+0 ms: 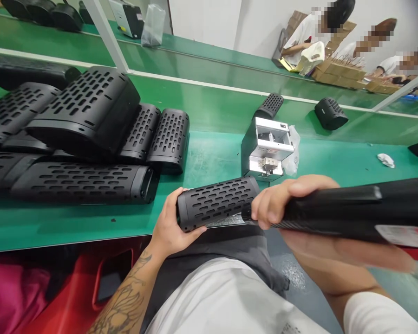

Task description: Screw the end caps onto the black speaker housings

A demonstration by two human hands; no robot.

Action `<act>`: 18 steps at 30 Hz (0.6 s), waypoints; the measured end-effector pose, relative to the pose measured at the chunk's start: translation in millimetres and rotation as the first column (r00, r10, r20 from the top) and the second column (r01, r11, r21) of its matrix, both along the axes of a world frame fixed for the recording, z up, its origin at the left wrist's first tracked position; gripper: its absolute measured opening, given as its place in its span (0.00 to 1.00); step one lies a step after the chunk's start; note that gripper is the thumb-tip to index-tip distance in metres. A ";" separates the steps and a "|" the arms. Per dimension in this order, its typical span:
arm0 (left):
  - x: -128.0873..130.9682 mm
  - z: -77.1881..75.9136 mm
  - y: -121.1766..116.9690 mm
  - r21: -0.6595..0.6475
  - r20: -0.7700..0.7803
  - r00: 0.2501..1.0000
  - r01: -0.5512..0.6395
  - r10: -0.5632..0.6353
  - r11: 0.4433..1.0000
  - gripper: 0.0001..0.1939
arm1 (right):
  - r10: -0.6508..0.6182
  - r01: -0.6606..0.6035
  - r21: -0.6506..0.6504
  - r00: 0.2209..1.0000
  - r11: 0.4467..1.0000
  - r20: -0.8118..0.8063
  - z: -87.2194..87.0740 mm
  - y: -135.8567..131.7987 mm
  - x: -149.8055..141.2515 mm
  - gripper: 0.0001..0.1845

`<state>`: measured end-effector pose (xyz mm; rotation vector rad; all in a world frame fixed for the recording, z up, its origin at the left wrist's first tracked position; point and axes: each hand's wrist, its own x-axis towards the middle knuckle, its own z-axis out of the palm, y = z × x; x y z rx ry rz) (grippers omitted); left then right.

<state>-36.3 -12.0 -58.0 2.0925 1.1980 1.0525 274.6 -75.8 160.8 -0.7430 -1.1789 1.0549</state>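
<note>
My left hand [167, 228] grips the left end of a black slotted housing [218, 202], thumb below and fingers behind. The housing lies on its side at the near edge of the green bench, its slotted face turned up. My right hand [275, 199] is wrapped round a black electric screwdriver [337, 206], a thick cylinder with a lever along its body and a label. The tool's narrow nose points left at the housing's right end. Its tip is hidden, so I cannot tell whether it touches a screw.
Several similar black housings [87, 106] are piled on the left. Behind my work stands a silver screw feeder [268, 148] beside a plastic bag [291, 150]. More housings [330, 113] lie farther back, and a crumpled white scrap [385, 160] is on the right. People work beyond the bench.
</note>
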 end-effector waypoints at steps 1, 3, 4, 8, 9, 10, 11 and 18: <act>0.1 0.6 -0.1 0.007 -0.002 1.000 0.010 -0.010 1.000 0.65 | -0.004 0.004 0.018 1.000 1.000 -0.015 -4.8 3.0 -7.4 0.30; 0.0 2.2 -0.1 0.020 -0.011 1.000 0.026 -0.026 0.999 0.65 | -0.002 0.004 0.069 1.000 0.998 -0.026 -13.4 10.4 -18.2 0.30; 0.0 3.1 -0.1 0.023 -0.017 0.999 0.029 -0.028 0.999 0.65 | 0.006 -0.005 0.073 1.000 0.997 -0.019 -16.8 14.2 -21.7 0.29; 0.8 7.4 0.0 0.001 -0.037 0.999 0.032 -0.032 0.999 0.67 | 0.006 -0.005 0.089 1.000 0.996 -0.001 -24.9 27.7 -28.4 0.33; 1.2 8.1 0.1 0.000 -0.036 0.999 0.036 -0.036 0.999 0.67 | 0.009 -0.009 0.096 1.000 0.995 0.000 -26.0 30.6 -29.0 0.34; 1.6 8.5 0.1 0.003 -0.034 0.999 0.040 -0.040 0.999 0.67 | 0.014 -0.014 0.102 1.000 0.995 -0.001 -26.9 33.3 -29.2 0.34; 2.0 8.6 0.1 0.008 -0.032 0.999 0.043 -0.043 0.999 0.67 | 0.018 -0.018 0.106 1.000 0.994 -0.003 -27.6 35.6 -29.1 0.35; 2.6 4.9 0.0 0.042 -0.063 0.998 0.018 -0.015 0.999 0.69 | 0.062 -0.066 0.111 0.997 0.992 0.040 -33.0 39.7 -29.6 0.37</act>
